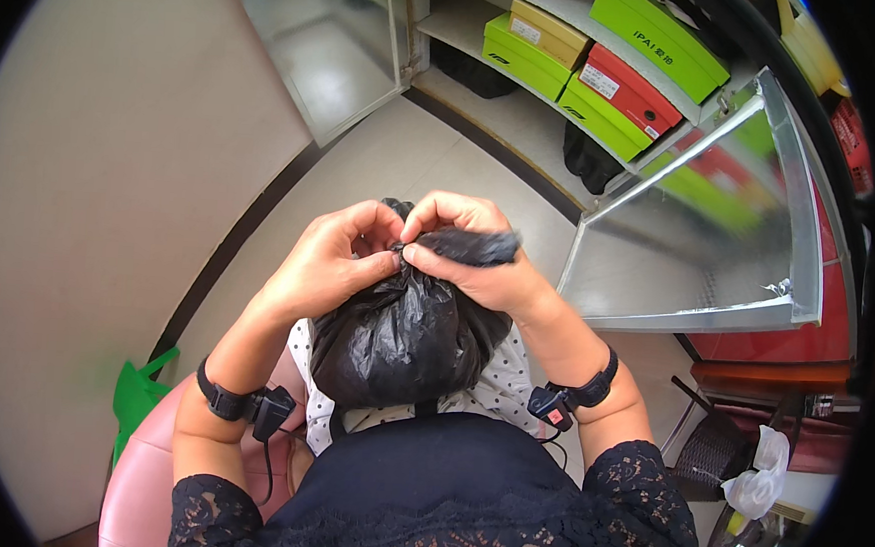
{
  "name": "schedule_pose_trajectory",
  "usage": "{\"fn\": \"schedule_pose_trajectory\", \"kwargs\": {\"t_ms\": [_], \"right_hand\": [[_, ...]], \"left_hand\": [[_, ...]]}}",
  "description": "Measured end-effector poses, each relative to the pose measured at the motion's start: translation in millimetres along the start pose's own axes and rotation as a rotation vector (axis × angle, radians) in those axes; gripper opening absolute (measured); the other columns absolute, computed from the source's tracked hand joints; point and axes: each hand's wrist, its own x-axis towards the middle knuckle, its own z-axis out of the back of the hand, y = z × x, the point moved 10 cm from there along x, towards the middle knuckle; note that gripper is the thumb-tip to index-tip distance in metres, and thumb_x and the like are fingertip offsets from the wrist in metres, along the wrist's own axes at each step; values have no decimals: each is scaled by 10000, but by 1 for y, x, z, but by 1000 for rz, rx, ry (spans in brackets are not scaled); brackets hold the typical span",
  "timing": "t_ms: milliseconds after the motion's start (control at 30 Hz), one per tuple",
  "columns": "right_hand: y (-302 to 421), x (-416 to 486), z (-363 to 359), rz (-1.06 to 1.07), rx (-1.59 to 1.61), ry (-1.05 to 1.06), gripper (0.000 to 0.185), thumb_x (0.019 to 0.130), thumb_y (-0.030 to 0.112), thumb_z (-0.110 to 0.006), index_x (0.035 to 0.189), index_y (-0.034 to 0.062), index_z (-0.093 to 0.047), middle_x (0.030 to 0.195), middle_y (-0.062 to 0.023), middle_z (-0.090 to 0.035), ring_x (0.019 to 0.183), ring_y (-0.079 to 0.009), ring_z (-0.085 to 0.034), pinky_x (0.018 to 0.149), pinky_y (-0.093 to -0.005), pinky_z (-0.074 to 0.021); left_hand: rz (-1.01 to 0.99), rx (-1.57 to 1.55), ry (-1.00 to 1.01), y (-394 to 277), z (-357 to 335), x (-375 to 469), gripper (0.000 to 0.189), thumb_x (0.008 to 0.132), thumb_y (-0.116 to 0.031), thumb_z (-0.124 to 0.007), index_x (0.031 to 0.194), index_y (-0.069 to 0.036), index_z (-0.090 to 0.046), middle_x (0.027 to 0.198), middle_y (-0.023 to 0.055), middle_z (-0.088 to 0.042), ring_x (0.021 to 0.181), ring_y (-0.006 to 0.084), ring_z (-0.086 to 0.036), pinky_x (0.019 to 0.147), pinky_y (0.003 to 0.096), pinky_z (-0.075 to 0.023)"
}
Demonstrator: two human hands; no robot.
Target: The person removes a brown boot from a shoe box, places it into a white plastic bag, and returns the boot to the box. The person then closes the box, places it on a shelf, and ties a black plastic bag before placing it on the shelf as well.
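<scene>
A full black plastic bag (403, 346) rests on my lap, over white polka-dot fabric (510, 376). Its neck is gathered and twisted just below my fingertips, and what it holds is hidden. My left hand (337, 256) pinches the neck from the left between thumb and fingers. From the other side, my right hand (477, 238) grips the gathered plastic with thumb and forefinger. A loose black end of the bag (477, 247) lies across the right palm, slightly blurred. Another tuft of the plastic sticks up behind the fingers.
Ahead stands a cabinet with green (529, 61) and red shoe boxes (629, 90); black bags lie on its lower level. Its glass doors (695, 237) hang open on both sides. A pink seat (147, 474) is beneath me. A woven basket (712, 452) and white plastic bag (759, 474) are at right.
</scene>
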Motion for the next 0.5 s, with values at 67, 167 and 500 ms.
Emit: {"fn": "schedule_pose_trajectory", "kwargs": {"t_ms": [67, 167, 500], "right_hand": [[14, -1, 2, 148, -410, -110, 139, 800, 53, -719, 903, 55, -626, 811, -35, -662, 775, -155, -638, 689, -294, -516], [41, -12, -22, 474, -1014, -171, 104, 764, 135, -636, 861, 112, -604, 768, -41, -572, 743, -236, -597, 612, -341, -518], [46, -22, -16, 625, -1048, -320, 158, 734, 149, -686, 886, 122, -654, 866, -19, -611, 768, -210, -621, 586, -325, -531]], "left_hand": [[25, -84, -8, 8, -2, 1, 214, 866, -70, -691, 1062, 2, -642, 904, 14, -663, 835, 78, -610, 763, 261, -519], [29, -27, -6, 14, -3, 1, 184, 919, -59, -635, 1089, 8, -652, 911, 16, -658, 835, 78, -607, 771, 259, -521], [-10, 71, -26, 6, 5, -2, 150, 945, -54, -625, 1076, 19, -639, 918, 37, -650, 846, 95, -585, 779, 267, -500]]}}
